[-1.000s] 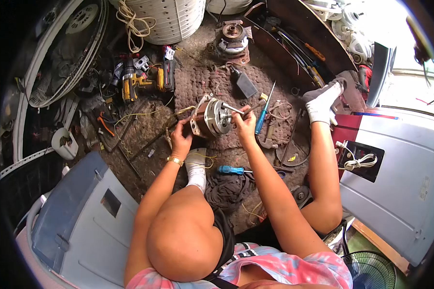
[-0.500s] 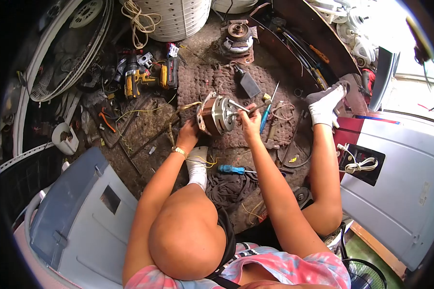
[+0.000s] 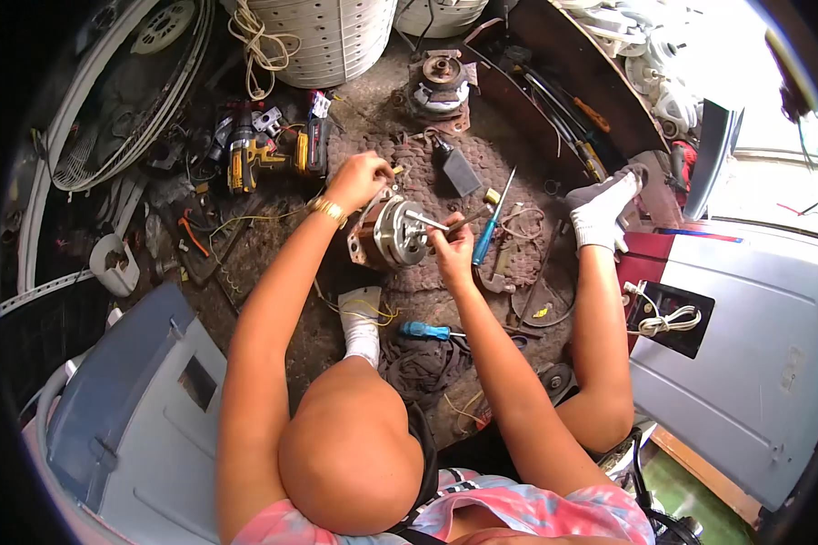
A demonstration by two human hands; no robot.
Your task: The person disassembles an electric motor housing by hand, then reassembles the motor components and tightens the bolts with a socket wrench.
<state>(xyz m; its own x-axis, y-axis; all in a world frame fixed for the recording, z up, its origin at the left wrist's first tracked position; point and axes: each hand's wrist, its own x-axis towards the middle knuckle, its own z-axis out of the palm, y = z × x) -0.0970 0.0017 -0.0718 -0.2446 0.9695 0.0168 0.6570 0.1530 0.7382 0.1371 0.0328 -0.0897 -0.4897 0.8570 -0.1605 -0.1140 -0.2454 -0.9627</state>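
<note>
A metal motor with copper-brown sides is held over the woven mat. My left hand is at the motor's upper left edge, its fingers bent together by the wire there; what they pinch is too small to make out. On the motor's right, my right hand has its fingers closed round a thin metal tool that lies against the shaft side. A blue screwdriver rests on the mat just right of that hand. Above lies a dark rectangular block.
A second motor stands at the top. Yellow drills lie at the upper left. Another blue-handled screwdriver is by a dark cloth. Grey panels flank both sides, and a brown tool tray is at the upper right.
My left hand has moved from the motor's lower left side up to its upper left edge. My right hand and the motor have shifted slightly left and down.
</note>
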